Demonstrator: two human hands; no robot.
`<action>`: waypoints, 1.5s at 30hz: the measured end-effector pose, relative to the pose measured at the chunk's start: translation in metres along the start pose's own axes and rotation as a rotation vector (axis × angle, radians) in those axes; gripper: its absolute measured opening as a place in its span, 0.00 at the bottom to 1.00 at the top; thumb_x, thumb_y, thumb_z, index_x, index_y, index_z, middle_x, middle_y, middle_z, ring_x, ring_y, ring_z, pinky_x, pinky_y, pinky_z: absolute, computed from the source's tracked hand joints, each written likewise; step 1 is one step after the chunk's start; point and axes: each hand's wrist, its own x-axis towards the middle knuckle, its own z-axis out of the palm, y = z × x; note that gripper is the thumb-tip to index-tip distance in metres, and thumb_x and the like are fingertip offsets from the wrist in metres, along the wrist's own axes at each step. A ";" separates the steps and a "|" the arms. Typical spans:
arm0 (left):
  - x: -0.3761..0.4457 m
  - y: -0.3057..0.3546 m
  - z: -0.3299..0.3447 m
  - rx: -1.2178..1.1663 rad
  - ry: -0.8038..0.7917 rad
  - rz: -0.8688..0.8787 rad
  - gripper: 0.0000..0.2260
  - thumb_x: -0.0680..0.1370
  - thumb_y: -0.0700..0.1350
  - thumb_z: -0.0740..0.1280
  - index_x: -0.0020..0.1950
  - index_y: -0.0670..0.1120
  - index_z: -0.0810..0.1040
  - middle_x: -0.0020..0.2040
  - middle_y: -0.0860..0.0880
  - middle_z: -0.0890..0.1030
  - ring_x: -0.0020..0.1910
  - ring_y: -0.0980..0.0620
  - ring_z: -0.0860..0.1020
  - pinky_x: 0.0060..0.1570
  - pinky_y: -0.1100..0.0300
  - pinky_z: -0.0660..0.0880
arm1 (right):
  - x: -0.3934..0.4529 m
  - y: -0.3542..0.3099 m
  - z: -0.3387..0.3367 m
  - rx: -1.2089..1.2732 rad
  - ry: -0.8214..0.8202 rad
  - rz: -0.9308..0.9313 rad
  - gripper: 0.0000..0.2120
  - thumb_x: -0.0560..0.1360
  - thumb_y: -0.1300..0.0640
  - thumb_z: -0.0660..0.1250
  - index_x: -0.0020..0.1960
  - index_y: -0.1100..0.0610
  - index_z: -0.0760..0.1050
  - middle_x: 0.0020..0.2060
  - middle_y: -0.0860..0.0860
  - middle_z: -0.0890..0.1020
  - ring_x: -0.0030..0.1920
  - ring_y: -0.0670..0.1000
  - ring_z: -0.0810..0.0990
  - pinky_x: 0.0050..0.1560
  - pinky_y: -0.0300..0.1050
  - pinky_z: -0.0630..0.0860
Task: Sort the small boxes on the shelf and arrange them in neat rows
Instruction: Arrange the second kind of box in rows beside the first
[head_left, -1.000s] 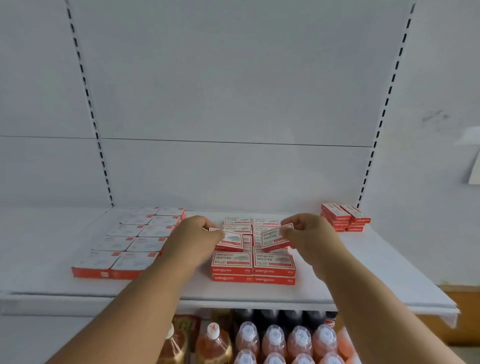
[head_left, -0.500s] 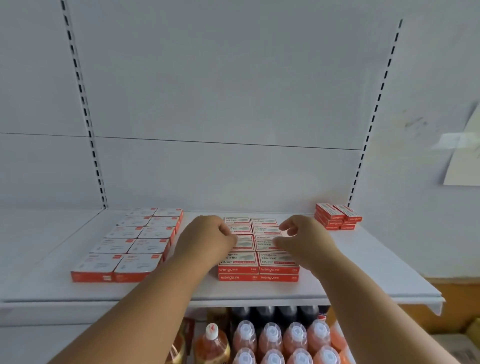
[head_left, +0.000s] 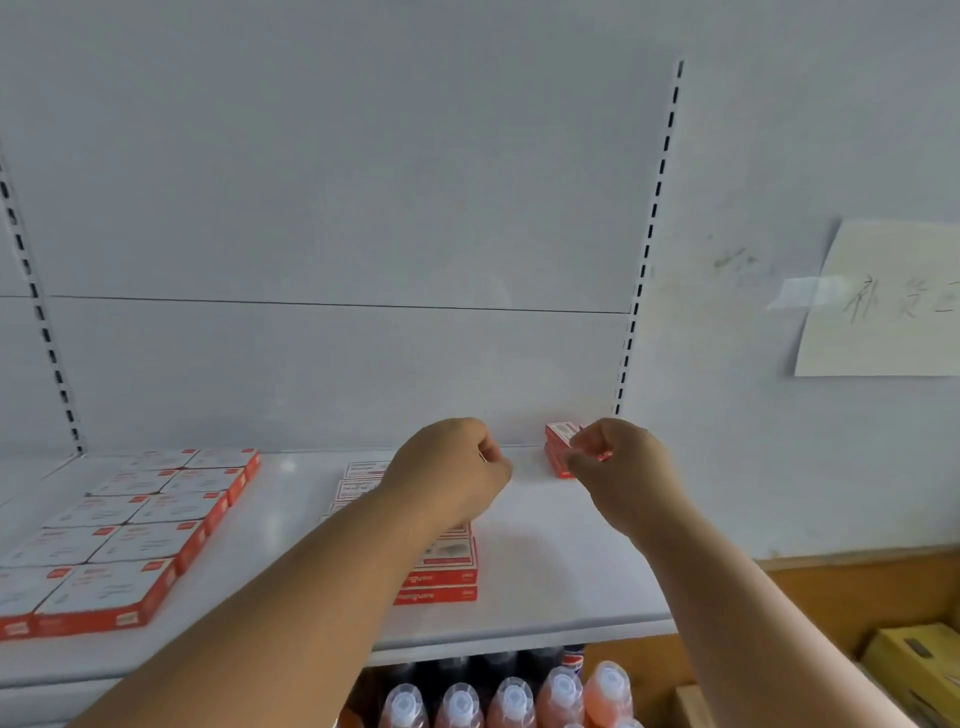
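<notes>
Right hand (head_left: 621, 460) curls fingers at red box stack (head_left: 560, 448) far right on shelf (head_left: 545, 561), grasp unclear; left hand (head_left: 449, 467) clenched, holding nothing, above middle rows (head_left: 441, 564)

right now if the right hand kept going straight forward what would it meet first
Most likely the small stack of red boxes at the shelf's back right; the right hand is nearly on it already. Depth is unclear, so contact can't be confirmed.
</notes>
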 end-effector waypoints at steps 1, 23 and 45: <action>0.005 0.011 0.007 0.000 -0.008 0.004 0.05 0.75 0.51 0.65 0.45 0.52 0.79 0.44 0.55 0.80 0.46 0.52 0.78 0.47 0.58 0.77 | 0.008 0.010 -0.006 -0.014 0.002 0.003 0.02 0.72 0.56 0.71 0.44 0.52 0.78 0.38 0.42 0.78 0.41 0.49 0.77 0.37 0.41 0.70; 0.106 0.083 0.114 -0.057 0.001 -0.495 0.14 0.73 0.55 0.68 0.42 0.44 0.77 0.47 0.42 0.83 0.50 0.42 0.81 0.39 0.58 0.68 | 0.107 0.102 -0.026 0.296 -0.373 0.219 0.05 0.70 0.60 0.66 0.45 0.55 0.79 0.38 0.55 0.83 0.32 0.54 0.77 0.33 0.44 0.71; 0.063 0.072 0.046 -0.563 0.153 -0.382 0.15 0.79 0.34 0.62 0.58 0.51 0.78 0.49 0.49 0.82 0.46 0.50 0.80 0.39 0.60 0.74 | 0.074 0.046 -0.040 1.091 -0.431 0.319 0.07 0.76 0.69 0.65 0.51 0.60 0.74 0.44 0.59 0.84 0.35 0.54 0.79 0.32 0.43 0.69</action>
